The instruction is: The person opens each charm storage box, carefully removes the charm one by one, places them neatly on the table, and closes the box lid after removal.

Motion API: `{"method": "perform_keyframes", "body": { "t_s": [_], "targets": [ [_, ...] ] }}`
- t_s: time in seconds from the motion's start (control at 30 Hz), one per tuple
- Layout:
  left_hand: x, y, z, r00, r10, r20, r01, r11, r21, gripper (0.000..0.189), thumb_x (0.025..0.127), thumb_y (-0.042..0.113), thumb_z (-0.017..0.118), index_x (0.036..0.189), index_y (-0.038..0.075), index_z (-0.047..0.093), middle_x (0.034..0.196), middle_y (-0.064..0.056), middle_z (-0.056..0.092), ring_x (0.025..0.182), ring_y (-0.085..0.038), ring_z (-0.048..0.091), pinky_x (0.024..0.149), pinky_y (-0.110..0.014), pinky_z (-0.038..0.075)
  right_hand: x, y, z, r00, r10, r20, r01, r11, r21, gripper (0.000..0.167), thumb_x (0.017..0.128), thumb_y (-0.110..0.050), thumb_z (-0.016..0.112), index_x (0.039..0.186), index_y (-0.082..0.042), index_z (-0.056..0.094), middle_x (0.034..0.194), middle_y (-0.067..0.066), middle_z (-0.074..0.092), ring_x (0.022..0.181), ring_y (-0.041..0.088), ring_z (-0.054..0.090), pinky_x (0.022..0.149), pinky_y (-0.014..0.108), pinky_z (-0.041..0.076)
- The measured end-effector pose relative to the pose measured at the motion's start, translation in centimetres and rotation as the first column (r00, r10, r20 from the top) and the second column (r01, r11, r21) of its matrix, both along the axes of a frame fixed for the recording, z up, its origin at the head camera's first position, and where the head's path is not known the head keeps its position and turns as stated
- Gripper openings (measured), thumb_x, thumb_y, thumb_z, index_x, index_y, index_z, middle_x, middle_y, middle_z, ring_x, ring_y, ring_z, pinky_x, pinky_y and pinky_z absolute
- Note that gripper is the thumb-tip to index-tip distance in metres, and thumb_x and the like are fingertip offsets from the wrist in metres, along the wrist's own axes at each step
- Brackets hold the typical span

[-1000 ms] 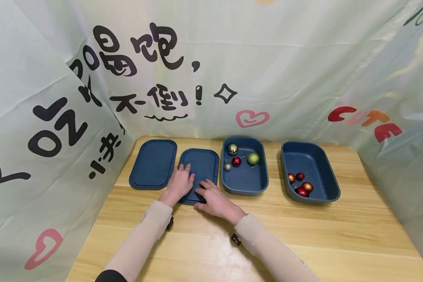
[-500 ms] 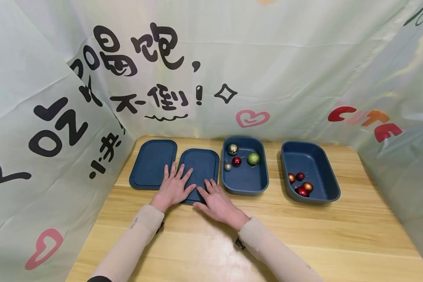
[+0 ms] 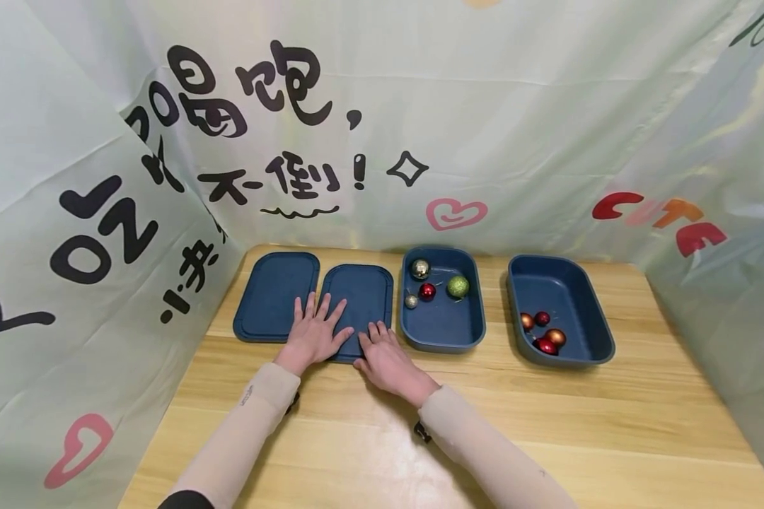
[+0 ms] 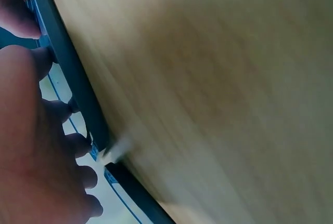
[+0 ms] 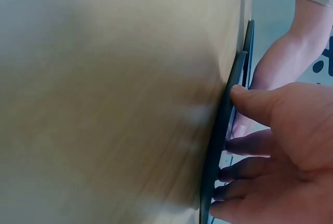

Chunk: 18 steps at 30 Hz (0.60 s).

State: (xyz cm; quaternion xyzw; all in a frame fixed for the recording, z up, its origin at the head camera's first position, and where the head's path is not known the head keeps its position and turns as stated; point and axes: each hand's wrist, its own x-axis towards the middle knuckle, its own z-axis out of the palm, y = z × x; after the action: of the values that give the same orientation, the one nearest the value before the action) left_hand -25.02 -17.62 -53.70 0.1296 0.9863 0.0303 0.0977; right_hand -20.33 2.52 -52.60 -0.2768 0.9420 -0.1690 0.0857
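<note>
Two dark blue lids lie flat side by side on the table in the head view, the left lid (image 3: 276, 290) and the right lid (image 3: 359, 297). My left hand (image 3: 310, 337) is spread with straight fingers over their neighbouring edges, its thumb over the right lid. On the near right part of the right lid rests my right hand (image 3: 391, 360), fingers extended. In the right wrist view the right thumb (image 5: 252, 102) and fingertips touch the lid's rim (image 5: 213, 167). Spread left fingers (image 4: 78, 143) touch a lid edge (image 4: 67, 52) in the left wrist view.
A blue box (image 3: 442, 332) right of the lids holds several baubles: a gold bauble (image 3: 420, 268), a red bauble (image 3: 427, 291), a green bauble (image 3: 458, 286) and a small silver one. Another blue box (image 3: 563, 297) farther right holds several red and copper baubles. Printed fabric walls enclose the wooden table (image 3: 331, 452).
My left hand has moved left from the right lid onto the meeting edges of both lids, fingers now spread. The right lid has slid slightly away from me; my right hand has shifted slightly.
</note>
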Motion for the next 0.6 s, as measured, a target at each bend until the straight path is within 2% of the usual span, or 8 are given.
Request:
{"method": "perform_keyframes", "body": {
  "t_s": [0.6],
  "targets": [
    [-1.9,-0.2,0.0,0.998,0.03,0.049,-0.031,0.999,0.016,0.074,0.11,0.063,0.031,0.172,0.027,0.014,0.178,-0.017,0.007,0.163,-0.049,-0.002,0.128,-0.07,-0.004,-2.0,0.0,-0.8,1.0,-0.016,0.003,0.016,1.0,-0.014,0.061,0.108,-0.035,0.06,0.157,0.0,0.048,0.166,0.029,0.037,0.158,0.046,0.03,0.128,0.058,0.029]
  ]
}}
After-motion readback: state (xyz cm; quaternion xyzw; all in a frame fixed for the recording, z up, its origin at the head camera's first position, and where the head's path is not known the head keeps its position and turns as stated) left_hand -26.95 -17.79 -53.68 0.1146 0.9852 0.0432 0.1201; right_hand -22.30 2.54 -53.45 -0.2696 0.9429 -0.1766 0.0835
